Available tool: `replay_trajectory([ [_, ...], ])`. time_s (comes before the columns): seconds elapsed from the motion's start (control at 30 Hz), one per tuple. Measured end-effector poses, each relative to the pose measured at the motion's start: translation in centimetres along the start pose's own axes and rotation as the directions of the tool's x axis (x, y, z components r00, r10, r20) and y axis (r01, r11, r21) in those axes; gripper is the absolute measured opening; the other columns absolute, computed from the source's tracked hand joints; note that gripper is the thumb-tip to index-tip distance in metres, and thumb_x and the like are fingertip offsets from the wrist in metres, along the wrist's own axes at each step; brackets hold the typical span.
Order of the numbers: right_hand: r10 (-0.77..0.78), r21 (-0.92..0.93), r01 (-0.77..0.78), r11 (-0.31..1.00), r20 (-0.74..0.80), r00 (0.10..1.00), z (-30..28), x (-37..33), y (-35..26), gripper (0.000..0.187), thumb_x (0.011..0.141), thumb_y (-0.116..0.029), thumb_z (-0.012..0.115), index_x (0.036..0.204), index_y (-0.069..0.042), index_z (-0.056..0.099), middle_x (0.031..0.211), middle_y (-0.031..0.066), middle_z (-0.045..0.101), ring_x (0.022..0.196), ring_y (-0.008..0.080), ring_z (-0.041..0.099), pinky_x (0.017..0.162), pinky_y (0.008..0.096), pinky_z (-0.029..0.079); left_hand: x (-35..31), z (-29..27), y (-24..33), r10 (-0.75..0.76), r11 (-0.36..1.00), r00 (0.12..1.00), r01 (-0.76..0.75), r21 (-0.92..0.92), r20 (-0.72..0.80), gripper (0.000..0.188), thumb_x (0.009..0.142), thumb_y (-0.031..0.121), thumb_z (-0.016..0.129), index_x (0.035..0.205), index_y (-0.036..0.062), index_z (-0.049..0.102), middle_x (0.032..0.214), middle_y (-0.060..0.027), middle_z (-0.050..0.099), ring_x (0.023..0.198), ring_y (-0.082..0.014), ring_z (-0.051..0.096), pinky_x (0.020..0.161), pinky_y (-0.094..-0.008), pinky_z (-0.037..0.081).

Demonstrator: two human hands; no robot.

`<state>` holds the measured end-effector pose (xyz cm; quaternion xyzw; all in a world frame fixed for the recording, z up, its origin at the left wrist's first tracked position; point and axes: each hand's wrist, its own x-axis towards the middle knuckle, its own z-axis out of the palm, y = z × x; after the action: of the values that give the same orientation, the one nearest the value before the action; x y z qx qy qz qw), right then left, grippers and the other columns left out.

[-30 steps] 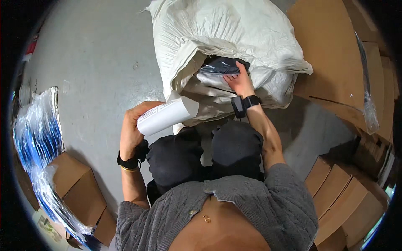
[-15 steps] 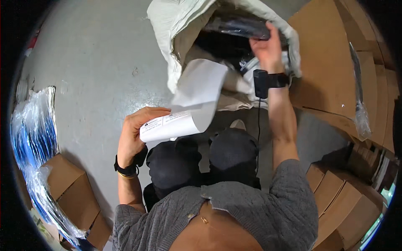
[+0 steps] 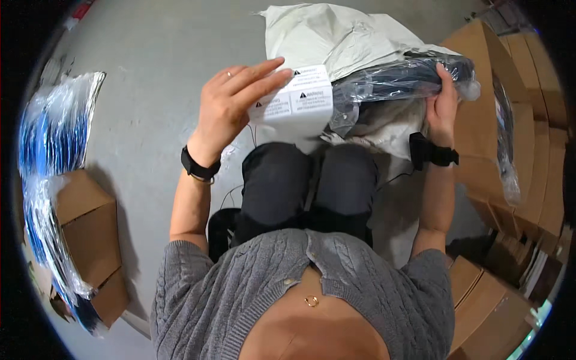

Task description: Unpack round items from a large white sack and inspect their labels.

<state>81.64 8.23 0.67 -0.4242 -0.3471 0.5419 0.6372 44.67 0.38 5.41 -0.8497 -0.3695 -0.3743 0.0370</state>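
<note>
My left hand [image 3: 231, 108] holds a white strip of printed labels [image 3: 306, 108] by its left side, the index and middle fingers stretched over it and the thumb hidden. The strip's right edge meets the near end of a long dark item in clear plastic wrap [image 3: 390, 84]. My right hand [image 3: 443, 108] grips that item near its right end, thumb on top. The item lies level across the mouth of a white woven sack [image 3: 336, 36]. The sack's inside is mostly hidden behind it.
Large cardboard boxes [image 3: 474, 72] stand along the right, with more cartons [image 3: 480, 300] at the lower right. Blue plastic-wrapped packs [image 3: 57, 132] are stacked at the left beside an open brown carton [image 3: 90, 234]. A thin cable [image 3: 396, 177] hangs from my right wrist.
My right hand has drawn the wrapped item out of the sack, toward me and to the right. The label strip has moved up beside it, and the sack's mouth has sagged.
</note>
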Motion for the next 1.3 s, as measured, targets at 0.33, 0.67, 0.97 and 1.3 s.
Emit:
replay_trajectory([
  [0.33, 0.025, 0.066, 0.007, 0.998, -0.472, 0.881, -8.7, -2.9, -1.7, 0.02, 0.073, -0.011, 0.066, 0.091, -0.008, 0.059, 0.087, 0.0032, 0.061, 0.082, 0.017, 0.058, 0.075, 0.0314, 0.048, -2.8, -7.3, 4.1, -0.337, 0.894, 0.941, 0.311, -0.322, -0.026, 0.032, 0.069, -0.002, 0.06, 0.101, 0.0005, 0.065, 0.102, -0.0125, 0.065, 0.093, -0.0222, 0.063, 0.08, -0.0285, 0.048],
  [0.67, -0.075, -0.283, 0.069, 0.957, -0.01, 0.997, 1.1, -0.8, -3.1, 0.023, 0.073, -0.01, 0.072, 0.092, -0.002, 0.061, 0.086, 0.0041, 0.063, 0.078, 0.0141, 0.059, 0.07, 0.0284, 0.048, 0.7, -5.7, 7.7, -0.184, 0.905, 0.979, 0.204, -0.374, 0.089, 0.032, 0.066, 0.008, 0.067, 0.098, 0.0057, 0.067, 0.118, -0.0159, 0.057, 0.106, -0.0279, 0.055, 0.089, -0.0354, 0.042],
  [0.97, 0.534, -0.131, -0.524, 0.842, 0.35, 0.77, 2.6, -6.7, -2.9, 0.045, 0.085, -0.037, 0.061, 0.105, 0.003, 0.06, 0.091, 0.0086, 0.065, 0.087, 0.0134, 0.061, 0.071, 0.0258, 0.048, 8.5, 12.4, 6.7, -0.182, 0.907, 0.957, 0.252, -0.338, 0.224, 0.029, 0.07, 0.009, 0.064, 0.097, 0.0188, 0.07, 0.138, -0.0335, 0.022, 0.121, -0.0426, 0.038, 0.099, -0.0384, 0.035],
  [1.3, -0.362, -0.427, 0.323, 0.844, -0.009, 0.932, -16.3, -7.3, -13.2, 0.033, 0.08, -0.017, 0.067, 0.108, -0.001, 0.058, 0.1, 0.0068, 0.064, 0.088, 0.0129, 0.059, 0.079, 0.0281, 0.047, 9.0, 12.8, 10.5, -0.268, 0.798, 0.915, 0.386, -0.463, 0.302, 0.089, 0.064, 0.01, 0.077, 0.138, 0.0096, 0.026, 0.116, -0.0272, 0.051, 0.096, -0.0406, 0.056, 0.078, -0.0401, 0.047],
])
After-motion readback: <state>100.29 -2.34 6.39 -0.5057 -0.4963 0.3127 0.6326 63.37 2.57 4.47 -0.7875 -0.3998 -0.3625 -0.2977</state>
